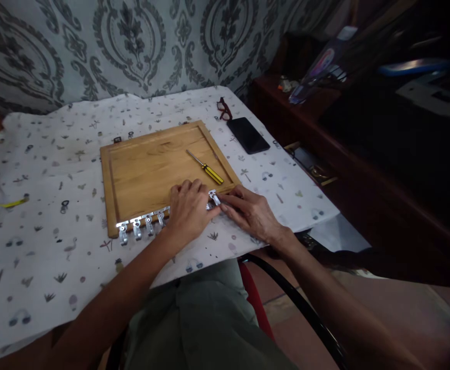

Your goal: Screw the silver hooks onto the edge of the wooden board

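Note:
A framed wooden panel (143, 169) lies flat on the table, with a silver hook rail (142, 220) along its near edge. Several metal hooks hang off that edge toward me. Curled over the rail's middle, my left hand (188, 210) is closed and covers some of the hooks. My right hand (250, 210) pinches at the rail's right end, thumb and fingers close to the last hook (214, 197); its fingertips are partly hidden. Just beyond my hands, a screwdriver (209, 170) with a yellow and black handle rests on the panel, its shaft pointing away to the left.
Eyeglasses (225, 109) and a black phone (248, 135) lie on the patterned tablecloth (74, 288) beyond the panel's right side. A yellow item (12, 203) is at the far left. To the right stands dark furniture holding a clear bottle (319, 64) and a partly open drawer (313, 167).

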The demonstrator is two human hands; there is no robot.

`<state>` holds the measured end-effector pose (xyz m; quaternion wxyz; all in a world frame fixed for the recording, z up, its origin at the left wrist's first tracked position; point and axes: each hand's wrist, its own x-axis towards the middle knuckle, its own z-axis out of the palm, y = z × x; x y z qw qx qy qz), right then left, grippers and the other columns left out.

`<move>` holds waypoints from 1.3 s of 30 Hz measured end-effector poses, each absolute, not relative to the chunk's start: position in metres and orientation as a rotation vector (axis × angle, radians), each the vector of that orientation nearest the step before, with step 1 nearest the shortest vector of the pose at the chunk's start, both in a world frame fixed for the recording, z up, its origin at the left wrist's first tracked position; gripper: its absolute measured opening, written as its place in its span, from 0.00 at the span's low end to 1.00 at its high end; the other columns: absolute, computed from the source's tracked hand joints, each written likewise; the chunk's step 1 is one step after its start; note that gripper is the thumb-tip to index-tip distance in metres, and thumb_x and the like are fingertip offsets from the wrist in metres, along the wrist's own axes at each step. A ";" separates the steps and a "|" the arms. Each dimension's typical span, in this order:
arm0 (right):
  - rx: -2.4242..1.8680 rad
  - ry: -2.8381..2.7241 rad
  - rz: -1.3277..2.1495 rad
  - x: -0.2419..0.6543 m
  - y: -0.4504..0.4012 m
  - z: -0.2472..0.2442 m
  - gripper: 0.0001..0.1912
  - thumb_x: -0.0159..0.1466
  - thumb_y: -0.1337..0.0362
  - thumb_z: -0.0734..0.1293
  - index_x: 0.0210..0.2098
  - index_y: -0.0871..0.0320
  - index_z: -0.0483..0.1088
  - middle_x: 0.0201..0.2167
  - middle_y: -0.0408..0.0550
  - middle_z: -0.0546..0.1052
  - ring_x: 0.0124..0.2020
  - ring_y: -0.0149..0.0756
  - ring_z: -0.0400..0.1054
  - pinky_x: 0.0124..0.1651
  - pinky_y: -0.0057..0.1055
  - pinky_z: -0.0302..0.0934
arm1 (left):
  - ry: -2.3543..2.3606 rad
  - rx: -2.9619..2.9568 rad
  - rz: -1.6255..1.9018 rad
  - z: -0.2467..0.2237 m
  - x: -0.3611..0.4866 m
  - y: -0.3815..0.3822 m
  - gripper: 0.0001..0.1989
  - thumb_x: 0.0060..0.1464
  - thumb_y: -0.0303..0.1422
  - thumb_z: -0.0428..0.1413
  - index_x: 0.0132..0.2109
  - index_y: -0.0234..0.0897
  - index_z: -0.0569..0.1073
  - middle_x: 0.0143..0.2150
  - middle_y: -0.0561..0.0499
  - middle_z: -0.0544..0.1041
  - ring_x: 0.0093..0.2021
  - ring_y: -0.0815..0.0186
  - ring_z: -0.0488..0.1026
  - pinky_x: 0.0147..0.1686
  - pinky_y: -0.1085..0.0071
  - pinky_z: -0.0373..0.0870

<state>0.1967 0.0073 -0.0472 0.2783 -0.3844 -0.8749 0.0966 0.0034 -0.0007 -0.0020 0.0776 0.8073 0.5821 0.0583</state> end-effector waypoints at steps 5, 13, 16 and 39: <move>-1.062 -2.403 0.184 0.197 0.006 -0.049 0.23 0.73 0.54 0.55 0.55 0.59 0.74 0.37 0.52 0.74 0.33 0.35 0.70 0.33 0.32 0.67 | 1.746 2.420 0.169 -0.003 0.003 0.000 0.20 0.61 0.48 0.55 0.46 0.34 0.74 0.49 0.43 0.75 0.53 0.50 0.69 0.49 0.53 0.64; -1.076 -2.450 0.144 0.196 0.006 -0.049 0.24 0.74 0.54 0.53 0.52 0.59 0.76 0.35 0.52 0.74 0.33 0.37 0.70 0.33 0.33 0.66 | 1.737 2.420 0.165 -0.002 0.003 0.000 0.20 0.61 0.48 0.55 0.45 0.34 0.74 0.48 0.43 0.75 0.52 0.50 0.69 0.49 0.53 0.63; -1.088 -2.468 0.128 0.196 0.006 -0.045 0.26 0.74 0.52 0.53 0.51 0.58 0.76 0.34 0.52 0.75 0.34 0.37 0.70 0.33 0.32 0.64 | 1.740 2.419 0.175 -0.002 0.003 0.000 0.20 0.61 0.49 0.55 0.45 0.34 0.74 0.48 0.43 0.75 0.52 0.50 0.69 0.48 0.53 0.64; -1.156 -2.642 -0.010 0.193 0.009 -0.035 0.31 0.74 0.47 0.47 0.50 0.56 0.75 0.31 0.49 0.82 0.27 0.35 0.73 0.28 0.32 0.53 | 1.538 2.473 0.139 0.040 -0.019 0.012 0.11 0.63 0.35 0.52 0.48 0.36 0.74 0.50 0.44 0.77 0.52 0.53 0.72 0.50 0.57 0.68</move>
